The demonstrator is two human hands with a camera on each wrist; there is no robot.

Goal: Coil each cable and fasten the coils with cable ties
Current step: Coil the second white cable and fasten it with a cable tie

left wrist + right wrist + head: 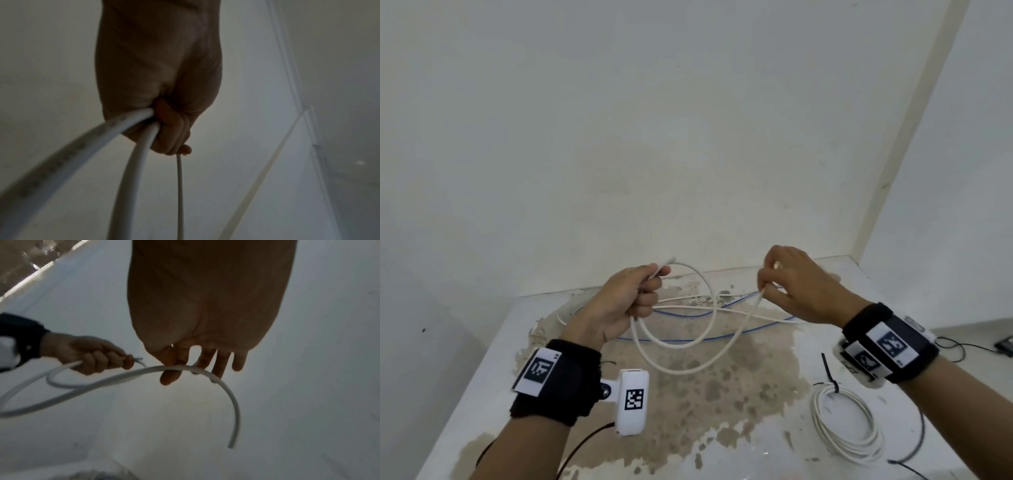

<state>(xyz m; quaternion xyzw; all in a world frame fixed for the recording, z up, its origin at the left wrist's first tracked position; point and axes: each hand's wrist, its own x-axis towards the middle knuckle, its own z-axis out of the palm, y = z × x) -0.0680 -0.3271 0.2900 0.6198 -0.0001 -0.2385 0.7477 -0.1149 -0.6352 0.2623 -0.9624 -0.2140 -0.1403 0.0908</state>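
Note:
My left hand (645, 291) grips a white cable (681, 370) in a fist, and two loops hang from it above the table. In the left wrist view the curled fingers (174, 129) close round the strands of the white cable (139, 162). To the right, at about the same height, my right hand (770, 281) pinches the same cable further along. In the right wrist view its thumb and forefinger (180, 368) hold the white cable (226, 386), the other fingers straight; my left hand (98, 356) shows there too. A finished white coil (842, 428) with a black cable tie (828, 373) lies at the front right.
A thin blue cable (688, 341) and more white cable trail across the stained white table (739, 411) under my hands. Walls close the table at the back and right. Black wires (917, 442) lie near the coil, and a dark device (1005, 344) sits at the right edge.

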